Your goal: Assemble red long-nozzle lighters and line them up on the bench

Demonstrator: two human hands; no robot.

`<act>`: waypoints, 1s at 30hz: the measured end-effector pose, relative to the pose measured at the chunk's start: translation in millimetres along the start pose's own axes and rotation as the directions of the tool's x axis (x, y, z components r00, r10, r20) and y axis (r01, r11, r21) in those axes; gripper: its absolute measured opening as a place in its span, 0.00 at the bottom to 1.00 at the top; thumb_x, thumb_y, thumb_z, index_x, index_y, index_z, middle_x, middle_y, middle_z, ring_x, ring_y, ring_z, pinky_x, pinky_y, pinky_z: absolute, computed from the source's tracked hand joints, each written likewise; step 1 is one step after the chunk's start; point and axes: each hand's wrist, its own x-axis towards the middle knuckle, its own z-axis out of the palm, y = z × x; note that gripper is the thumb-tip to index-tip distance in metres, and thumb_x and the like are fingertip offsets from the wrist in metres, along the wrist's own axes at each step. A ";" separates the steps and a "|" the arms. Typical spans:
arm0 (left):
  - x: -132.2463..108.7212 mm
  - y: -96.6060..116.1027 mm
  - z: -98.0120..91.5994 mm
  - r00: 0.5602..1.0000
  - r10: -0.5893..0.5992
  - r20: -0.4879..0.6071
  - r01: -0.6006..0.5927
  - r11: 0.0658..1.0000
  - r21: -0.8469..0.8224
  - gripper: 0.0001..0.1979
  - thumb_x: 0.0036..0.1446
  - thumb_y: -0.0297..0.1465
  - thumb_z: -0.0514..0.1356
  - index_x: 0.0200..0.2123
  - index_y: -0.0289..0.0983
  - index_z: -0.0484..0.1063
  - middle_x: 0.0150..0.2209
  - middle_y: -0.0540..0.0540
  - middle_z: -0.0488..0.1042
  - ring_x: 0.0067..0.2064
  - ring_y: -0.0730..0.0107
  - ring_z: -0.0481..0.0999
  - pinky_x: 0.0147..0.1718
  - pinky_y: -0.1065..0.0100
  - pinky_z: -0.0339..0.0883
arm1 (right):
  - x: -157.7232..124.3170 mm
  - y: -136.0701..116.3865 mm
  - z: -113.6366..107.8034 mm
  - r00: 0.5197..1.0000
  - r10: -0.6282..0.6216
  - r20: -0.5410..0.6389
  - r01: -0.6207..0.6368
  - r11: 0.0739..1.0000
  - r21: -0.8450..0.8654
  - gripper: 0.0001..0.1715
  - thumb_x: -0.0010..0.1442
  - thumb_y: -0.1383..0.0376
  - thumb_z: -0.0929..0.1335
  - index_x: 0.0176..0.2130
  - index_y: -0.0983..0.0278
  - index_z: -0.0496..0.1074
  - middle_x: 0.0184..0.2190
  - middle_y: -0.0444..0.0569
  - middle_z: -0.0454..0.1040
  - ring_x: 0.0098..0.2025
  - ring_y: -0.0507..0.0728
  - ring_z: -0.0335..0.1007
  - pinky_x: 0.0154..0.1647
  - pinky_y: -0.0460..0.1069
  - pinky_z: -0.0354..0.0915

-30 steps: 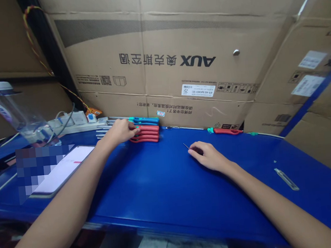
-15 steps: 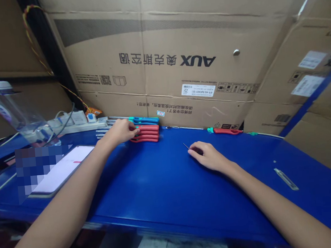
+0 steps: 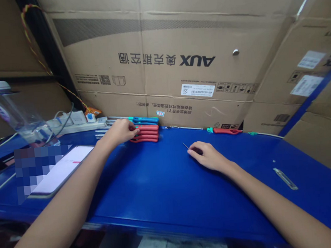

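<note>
My left hand (image 3: 122, 131) rests on the stacked lighters at the back of the blue table (image 3: 158, 178), its fingers closed at the near end of the red handles (image 3: 149, 134). Blue handles (image 3: 144, 120) lie just behind the red ones, with metal stems running left under and past my hand. Over the middle of the table, my right hand (image 3: 205, 154) pinches a thin dark rod (image 3: 185, 145) that points up and left. A single red lighter (image 3: 226, 131) with a green part lies along the cardboard, behind my right hand.
A phone (image 3: 65, 169), a clear bottle (image 3: 22, 113) and a white power strip (image 3: 79, 127) with cables are on the left. A small clear tube (image 3: 285, 178) lies at the right. Printed cardboard (image 3: 175, 34) stands along the back.
</note>
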 end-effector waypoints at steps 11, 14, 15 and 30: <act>1.5 -0.6 1.2 1.000 -0.012 -0.014 0.012 0.999 0.032 0.15 0.55 0.37 0.56 0.37 0.36 0.80 0.35 0.41 0.80 0.39 0.56 0.77 0.35 0.67 0.64 | 0.5 -1.4 -0.4 1.000 0.006 0.004 -0.006 1.000 -0.009 0.14 0.65 0.58 0.62 0.37 0.62 0.73 0.36 0.50 0.75 0.38 0.57 0.70 0.39 0.51 0.63; 1.4 -1.0 1.2 1.000 -0.016 -0.015 0.017 0.999 0.045 0.15 0.54 0.37 0.57 0.35 0.36 0.80 0.34 0.41 0.80 0.38 0.56 0.77 0.35 0.66 0.64 | 0.4 -1.1 -0.6 1.000 0.007 0.006 -0.007 1.000 -0.007 0.14 0.65 0.58 0.62 0.37 0.62 0.73 0.36 0.50 0.75 0.38 0.57 0.70 0.39 0.51 0.63; 1.2 -0.9 0.9 1.000 -0.015 -0.015 0.016 0.999 0.047 0.15 0.54 0.37 0.57 0.34 0.36 0.80 0.34 0.41 0.80 0.38 0.56 0.77 0.35 0.66 0.64 | 0.4 -0.9 -0.6 1.000 0.005 0.006 -0.005 1.000 -0.005 0.14 0.65 0.58 0.62 0.37 0.63 0.73 0.36 0.50 0.75 0.38 0.57 0.70 0.39 0.51 0.63; -1.3 1.8 -3.4 1.000 -0.026 -0.002 0.026 0.998 0.050 0.15 0.54 0.38 0.56 0.34 0.37 0.80 0.34 0.42 0.81 0.38 0.58 0.77 0.35 0.68 0.65 | 0.0 0.2 -0.2 1.000 -0.015 -0.004 0.015 1.000 -0.008 0.15 0.65 0.58 0.62 0.37 0.63 0.74 0.36 0.51 0.75 0.37 0.57 0.70 0.39 0.52 0.63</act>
